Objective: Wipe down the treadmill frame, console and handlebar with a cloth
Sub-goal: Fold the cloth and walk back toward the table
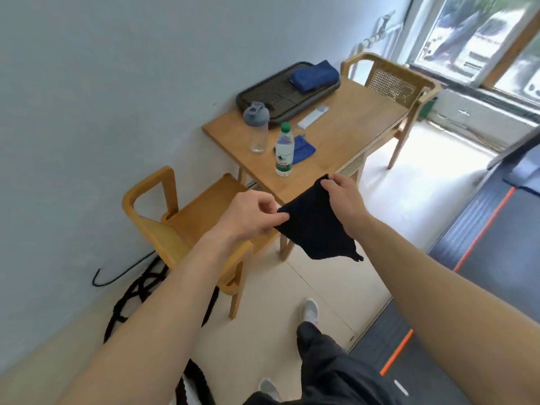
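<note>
Spanning left grip [249, 215], right grip [343, 197]: cloth [317, 228]

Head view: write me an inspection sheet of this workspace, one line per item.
Surface: wooden table against the wall.
Job's things: black cloth held in the air before the table; treadmill at the right edge, untouched.
Clutter: dark tray with a folded blue cloth on it; grey-lidded bottle; green-capped water bottle; second blue cloth; white flat item.
Grips: left hand pinches the black cloth's left corner; right hand pinches its top corner.
Cables: black cable and thick black rope on the floor by the wall.
Surroundings: near chair, far chair, window.
</note>
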### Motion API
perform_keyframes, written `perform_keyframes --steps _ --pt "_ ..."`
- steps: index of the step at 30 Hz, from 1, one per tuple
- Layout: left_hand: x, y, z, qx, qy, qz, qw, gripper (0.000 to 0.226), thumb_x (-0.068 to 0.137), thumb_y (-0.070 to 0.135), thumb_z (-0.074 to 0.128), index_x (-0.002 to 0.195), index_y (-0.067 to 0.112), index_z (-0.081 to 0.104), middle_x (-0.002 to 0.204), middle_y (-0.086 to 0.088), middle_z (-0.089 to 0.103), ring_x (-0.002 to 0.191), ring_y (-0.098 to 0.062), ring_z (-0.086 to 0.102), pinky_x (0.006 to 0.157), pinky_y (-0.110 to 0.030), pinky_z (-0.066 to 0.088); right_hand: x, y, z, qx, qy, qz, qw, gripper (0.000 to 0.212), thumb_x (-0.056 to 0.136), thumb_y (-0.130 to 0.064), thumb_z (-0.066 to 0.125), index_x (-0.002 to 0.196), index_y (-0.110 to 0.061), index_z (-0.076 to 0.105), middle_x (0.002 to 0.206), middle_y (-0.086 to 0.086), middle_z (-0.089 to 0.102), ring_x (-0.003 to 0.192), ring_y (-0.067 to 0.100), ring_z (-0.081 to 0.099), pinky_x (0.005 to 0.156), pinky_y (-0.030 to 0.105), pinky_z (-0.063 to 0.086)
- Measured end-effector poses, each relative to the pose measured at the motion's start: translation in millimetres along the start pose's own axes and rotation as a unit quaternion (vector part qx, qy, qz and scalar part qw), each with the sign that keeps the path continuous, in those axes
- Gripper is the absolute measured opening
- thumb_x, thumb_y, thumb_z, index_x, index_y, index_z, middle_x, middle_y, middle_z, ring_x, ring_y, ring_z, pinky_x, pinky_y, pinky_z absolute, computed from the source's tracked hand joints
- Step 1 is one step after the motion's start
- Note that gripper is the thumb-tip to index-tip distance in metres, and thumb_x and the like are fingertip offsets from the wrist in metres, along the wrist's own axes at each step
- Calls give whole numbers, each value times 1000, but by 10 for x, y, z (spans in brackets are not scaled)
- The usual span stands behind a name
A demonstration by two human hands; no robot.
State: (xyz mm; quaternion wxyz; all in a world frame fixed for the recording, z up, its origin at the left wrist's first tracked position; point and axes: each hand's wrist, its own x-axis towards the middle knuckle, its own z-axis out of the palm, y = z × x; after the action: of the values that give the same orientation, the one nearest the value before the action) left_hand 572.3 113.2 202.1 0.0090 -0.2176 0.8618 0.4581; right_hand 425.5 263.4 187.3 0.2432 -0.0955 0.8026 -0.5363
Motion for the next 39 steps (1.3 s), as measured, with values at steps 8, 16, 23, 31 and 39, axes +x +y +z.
perform_keyframes --steps 8,16,23,31,39 --pt "1526 202 414 -241 -48 -146 958 19 86 24 78 78 10 67 86 -10 73 77 -19 70 71 -29 57 1195 -41 -616 145 16 97 984 17 91 -24 59 79 -17 69 98 20 68 101 35 67 91 44 55" --pt "3160 828 582 -195 -42 -198 960 19 78 0 81 90 8 70 89 -10 75 82 -21 76 80 -36 62 2762 -325 -1297 105 -20 98 989 19 95 -26 58 85 -12 67 100 17 68 95 27 66 89 43 54" --pt "4405 1333 173 -160 135 -142 968 19 82 -8 70 90 10 72 88 -12 74 69 -23 75 64 -35 63 4170 -880 -1646 64 -22 7 998 14 94 -27 60 100 -17 67 93 -3 61 90 15 58 69 27 42" --pt "5025 1304 -38 -122 162 -105 974 25 82 -7 60 88 14 73 76 -7 75 67 -20 74 61 -31 60 4697 -969 -1595 30 -15 -16 999 23 98 -22 56 77 -24 64 68 -10 52 68 10 45 65 27 35" --pt "5030 316 941 -72 43 -259 962 23 85 1 65 81 23 72 68 3 73 66 -7 70 78 -35 61 4803 302 -1274 -66 -61 153 984 18 97 -27 54 93 -16 68 96 8 69 94 26 63 89 47 52"
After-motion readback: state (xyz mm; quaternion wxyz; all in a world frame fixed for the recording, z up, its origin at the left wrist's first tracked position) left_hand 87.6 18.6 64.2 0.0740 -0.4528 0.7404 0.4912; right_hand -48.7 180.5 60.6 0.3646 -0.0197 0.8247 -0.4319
